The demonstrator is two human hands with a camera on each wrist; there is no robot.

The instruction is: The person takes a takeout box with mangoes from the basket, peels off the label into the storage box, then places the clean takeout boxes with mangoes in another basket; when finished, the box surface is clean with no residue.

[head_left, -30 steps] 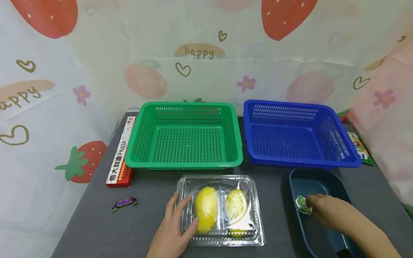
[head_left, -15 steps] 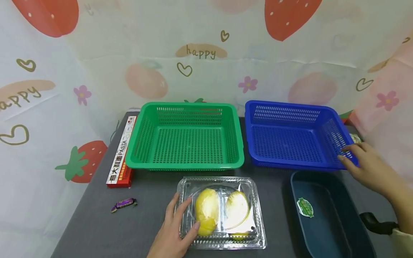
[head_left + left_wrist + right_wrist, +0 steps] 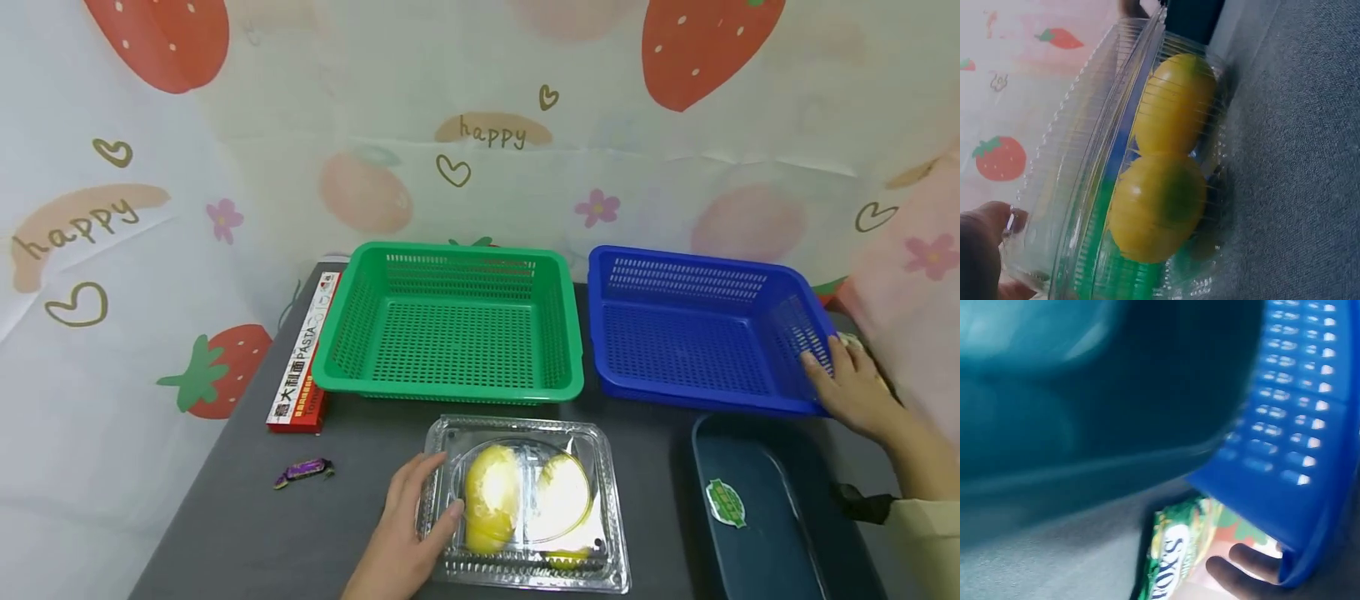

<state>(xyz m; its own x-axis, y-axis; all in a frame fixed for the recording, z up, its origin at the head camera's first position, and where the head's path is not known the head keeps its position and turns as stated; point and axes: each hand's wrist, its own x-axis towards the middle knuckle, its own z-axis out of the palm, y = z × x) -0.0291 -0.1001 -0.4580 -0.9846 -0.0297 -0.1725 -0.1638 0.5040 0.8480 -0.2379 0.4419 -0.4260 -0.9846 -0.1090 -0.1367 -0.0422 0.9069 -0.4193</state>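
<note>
My left hand (image 3: 408, 525) rests with fingers spread on the left side of a clear plastic clamshell box (image 3: 606, 500). Yellow fruits (image 3: 1159, 206) lie inside the box; glare hides part of them in the head view. At the right end of the blue basket (image 3: 675, 400), my right hand (image 3: 858, 392) holds the rim, thumb over the inner side and fingers outside. In the right wrist view the fingers (image 3: 1235, 575) pass below the rim, in front of a green candy packet (image 3: 1172, 556). The thumb is hidden there.
A green basket (image 3: 450, 393) stands left of the blue one, with a red and white pasta box (image 3: 303, 358) beside it. A purple wrapped candy (image 3: 303, 471) lies front left. A dark blue rectangular tray (image 3: 757, 467) with a green sticker stands front right.
My right hand has left the green sticker in the dark tray and gone up and right to the blue basket's right rim. The left hand stays on the clamshell. The head view has shifted slightly.
</note>
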